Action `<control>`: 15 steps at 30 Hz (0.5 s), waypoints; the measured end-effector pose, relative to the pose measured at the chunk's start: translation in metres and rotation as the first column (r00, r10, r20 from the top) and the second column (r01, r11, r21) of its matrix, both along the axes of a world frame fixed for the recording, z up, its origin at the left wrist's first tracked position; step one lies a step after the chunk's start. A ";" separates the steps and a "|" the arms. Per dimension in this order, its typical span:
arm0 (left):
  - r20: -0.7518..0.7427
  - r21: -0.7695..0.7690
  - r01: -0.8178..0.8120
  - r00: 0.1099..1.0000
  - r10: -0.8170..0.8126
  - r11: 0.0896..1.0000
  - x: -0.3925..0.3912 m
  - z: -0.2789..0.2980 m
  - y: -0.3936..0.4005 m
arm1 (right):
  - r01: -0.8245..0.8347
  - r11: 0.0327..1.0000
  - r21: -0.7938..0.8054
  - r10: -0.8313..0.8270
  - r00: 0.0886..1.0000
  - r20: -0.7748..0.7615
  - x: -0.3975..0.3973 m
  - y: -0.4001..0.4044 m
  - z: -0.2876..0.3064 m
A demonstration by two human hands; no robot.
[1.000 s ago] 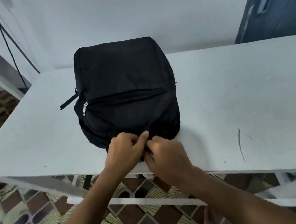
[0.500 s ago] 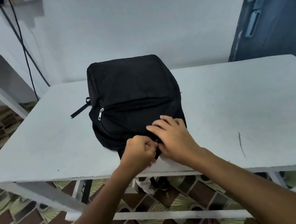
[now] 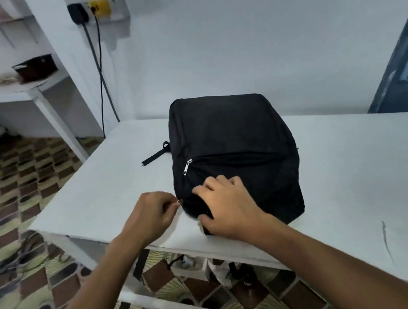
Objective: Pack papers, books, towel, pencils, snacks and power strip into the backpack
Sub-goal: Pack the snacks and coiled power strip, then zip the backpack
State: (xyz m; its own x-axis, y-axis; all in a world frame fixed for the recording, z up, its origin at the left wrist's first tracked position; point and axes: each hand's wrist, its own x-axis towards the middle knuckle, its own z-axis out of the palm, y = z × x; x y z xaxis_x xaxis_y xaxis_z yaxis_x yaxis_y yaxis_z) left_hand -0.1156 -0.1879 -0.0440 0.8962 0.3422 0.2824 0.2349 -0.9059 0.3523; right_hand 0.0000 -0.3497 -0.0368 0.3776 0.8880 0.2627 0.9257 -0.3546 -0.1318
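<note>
A black backpack [image 3: 231, 147] lies on the white table [image 3: 360, 169] with its front pocket facing up and a silver zipper pull [image 3: 187, 166] at the pocket's left end. My left hand [image 3: 151, 216] pinches a small metal zipper pull at the bag's near left corner. My right hand [image 3: 228, 204] rests on the bag's near end, fingers spread on top and thumb hooked under the edge. No papers, books, towel, pencils, snacks or power strip are visible.
A loose black strap [image 3: 154, 154] sticks out on the bag's left. Cables [image 3: 100, 72] hang from a wall socket behind the table. A white shelf [image 3: 13, 91] stands at left, a blue door [image 3: 407, 63] at right. Patterned floor lies below.
My left hand has drawn the zipper pull leftward around the bag's near corner. My right hand stays pressed on the bag's near end. The camera has tilted up and shifted left.
</note>
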 end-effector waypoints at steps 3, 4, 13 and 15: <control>-0.021 0.089 -0.006 1.000 0.008 0.996 0.002 -0.004 0.007 | 0.017 0.999 -0.043 -0.018 1.000 -0.018 -0.009 0.023 -0.021; -0.027 0.111 -0.027 0.999 0.030 0.993 0.002 -0.006 0.011 | 0.013 0.998 -0.055 -0.014 0.999 -0.029 -0.009 0.027 -0.025; -0.063 0.179 -0.412 0.901 0.429 0.893 0.054 0.009 0.052 | -0.049 0.999 -0.022 0.048 0.997 -0.066 -0.009 0.016 -0.031; -0.100 0.203 -0.430 0.885 0.455 0.880 0.074 0.016 0.055 | -0.078 0.997 0.003 0.078 0.994 -0.070 -0.006 0.011 -0.033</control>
State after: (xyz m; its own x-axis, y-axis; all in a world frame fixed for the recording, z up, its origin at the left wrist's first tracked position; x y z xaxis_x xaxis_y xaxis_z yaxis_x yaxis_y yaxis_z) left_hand -0.0414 -0.1333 -0.0275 0.6967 0.6706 0.2549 0.6608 -0.7381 0.1359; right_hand -0.0061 -0.3385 -0.0698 0.3242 0.9155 0.2383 0.9392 -0.2814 -0.1970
